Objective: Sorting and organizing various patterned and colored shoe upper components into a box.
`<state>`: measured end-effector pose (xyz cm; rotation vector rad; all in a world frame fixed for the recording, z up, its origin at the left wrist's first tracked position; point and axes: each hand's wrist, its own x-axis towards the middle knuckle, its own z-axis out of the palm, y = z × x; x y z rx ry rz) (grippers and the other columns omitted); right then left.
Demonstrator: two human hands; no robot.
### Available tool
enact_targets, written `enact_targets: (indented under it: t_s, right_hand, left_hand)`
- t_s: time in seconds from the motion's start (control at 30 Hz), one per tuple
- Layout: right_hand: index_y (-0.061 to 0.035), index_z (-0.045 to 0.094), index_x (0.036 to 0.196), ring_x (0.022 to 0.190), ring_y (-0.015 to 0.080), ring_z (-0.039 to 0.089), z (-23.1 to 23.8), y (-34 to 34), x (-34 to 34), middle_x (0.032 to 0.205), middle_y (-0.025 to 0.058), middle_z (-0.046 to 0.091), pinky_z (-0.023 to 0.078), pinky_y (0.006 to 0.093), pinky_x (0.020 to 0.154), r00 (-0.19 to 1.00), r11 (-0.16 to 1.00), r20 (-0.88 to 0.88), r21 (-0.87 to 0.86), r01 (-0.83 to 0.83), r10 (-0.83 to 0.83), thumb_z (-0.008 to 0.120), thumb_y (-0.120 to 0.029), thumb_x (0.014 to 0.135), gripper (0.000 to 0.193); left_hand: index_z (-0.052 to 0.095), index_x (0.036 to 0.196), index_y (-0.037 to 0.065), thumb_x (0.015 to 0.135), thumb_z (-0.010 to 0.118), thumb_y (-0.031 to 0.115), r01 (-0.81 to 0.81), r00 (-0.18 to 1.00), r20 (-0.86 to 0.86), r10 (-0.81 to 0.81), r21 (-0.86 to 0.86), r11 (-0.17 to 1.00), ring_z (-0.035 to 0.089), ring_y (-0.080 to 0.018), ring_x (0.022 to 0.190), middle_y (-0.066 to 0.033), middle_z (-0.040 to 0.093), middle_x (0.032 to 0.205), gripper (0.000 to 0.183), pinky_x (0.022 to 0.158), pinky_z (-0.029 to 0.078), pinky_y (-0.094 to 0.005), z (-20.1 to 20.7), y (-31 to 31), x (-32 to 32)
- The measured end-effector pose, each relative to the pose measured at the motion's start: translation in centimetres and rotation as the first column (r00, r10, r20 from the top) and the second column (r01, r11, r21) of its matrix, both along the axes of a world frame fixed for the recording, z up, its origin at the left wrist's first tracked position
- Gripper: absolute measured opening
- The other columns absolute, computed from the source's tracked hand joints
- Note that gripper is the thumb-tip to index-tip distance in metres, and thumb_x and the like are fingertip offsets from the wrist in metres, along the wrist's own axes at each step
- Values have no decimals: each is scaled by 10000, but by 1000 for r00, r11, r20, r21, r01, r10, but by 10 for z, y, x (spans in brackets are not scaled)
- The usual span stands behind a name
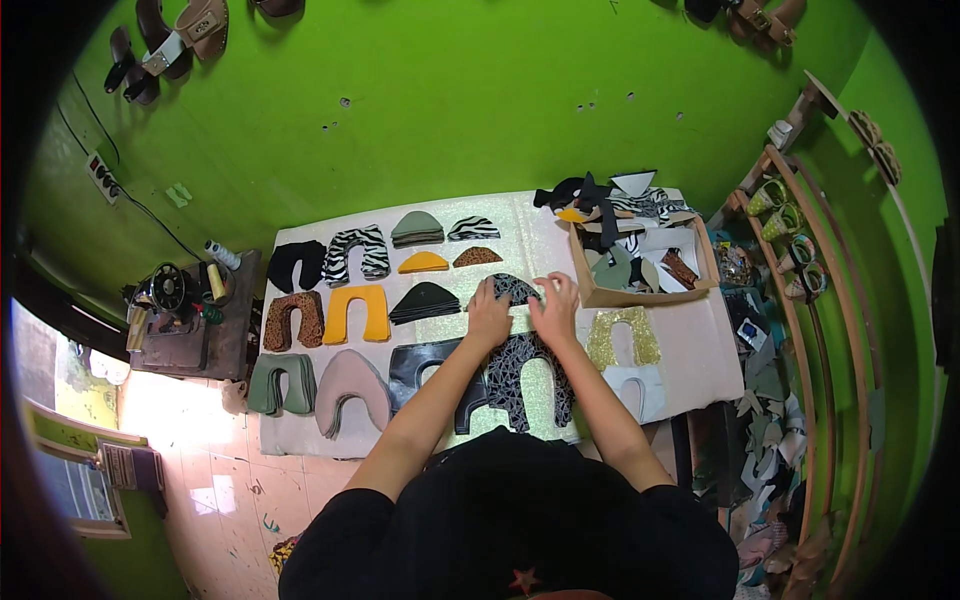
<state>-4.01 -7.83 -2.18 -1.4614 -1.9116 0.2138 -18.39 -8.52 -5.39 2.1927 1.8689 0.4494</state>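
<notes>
A half-round piece of black-and-grey patterned material (515,287) lies on the table between my hands. My left hand (489,318) rests at its left edge, fingers stretched forward. On its right edge is my right hand (554,310), fingers apart and slightly bent. Just below my hands lies a matching U-shaped piece (512,375), partly covered by my wrists. To its left is a glossy black U-shaped stack (408,368), crossed by my left forearm. Black half-round pieces (425,302) sit left of my left hand.
On the table (700,370) are several cut stacks: zebra (355,253), leopard (296,320), yellow (357,314), green (283,385), pink (352,390) and gold glitter (620,338). A scrap-filled cardboard box (640,296) stands right, a sewing machine (170,290) left, a wooden shoe rack (815,330) far right.
</notes>
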Motion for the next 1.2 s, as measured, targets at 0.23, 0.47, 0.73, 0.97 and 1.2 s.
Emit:
enact_targets:
  t_s: [0.23,0.47,0.73,0.97,1.2]
  right_hand:
    - [-76,479,1078,1094,313,333,27,-2,57,1182,123,380,257,448,911,955,951,113,180,253,-275,592,-169,697,407]
    - [-56,372,1229,1256,334,215,7,-14,102,1274,158,343,111,546,1013,922,944,324,-176,278,-211,616,-219,698,607]
    - [-5,401,1188,1206,299,313,1,-15,137,1237,151,407,141,527,1017,971,998,237,-47,40,-27,609,-162,695,558]
    - [27,395,1179,1142,338,367,5,-13,153,1228,177,418,202,471,1011,976,991,177,16,-129,125,617,-133,682,568]
    - [-9,573,875,719,174,555,33,44,185,916,111,529,443,234,597,901,979,-400,-32,-199,170,547,-28,745,134]
  left_hand:
    - [536,1091,128,722,610,206,123,981,137,-138,109,986,192,-358,1266,-217,251,1332,385,981,229,-492,34,-7,36]
    - [538,1056,126,750,541,116,249,915,240,-325,298,921,243,-373,1247,-160,317,1316,306,972,252,-507,64,7,98]
    - [539,1079,139,777,523,177,252,919,272,-284,148,956,148,-353,1296,-155,322,1325,305,966,144,-607,60,32,155]
    - [498,1141,143,748,576,260,-19,983,182,0,104,994,67,-354,1311,-188,228,1370,417,951,88,-645,47,70,180]
    - [473,1177,68,715,577,291,-128,982,156,105,149,980,66,-332,1313,-180,195,1385,524,977,40,-619,35,77,190]
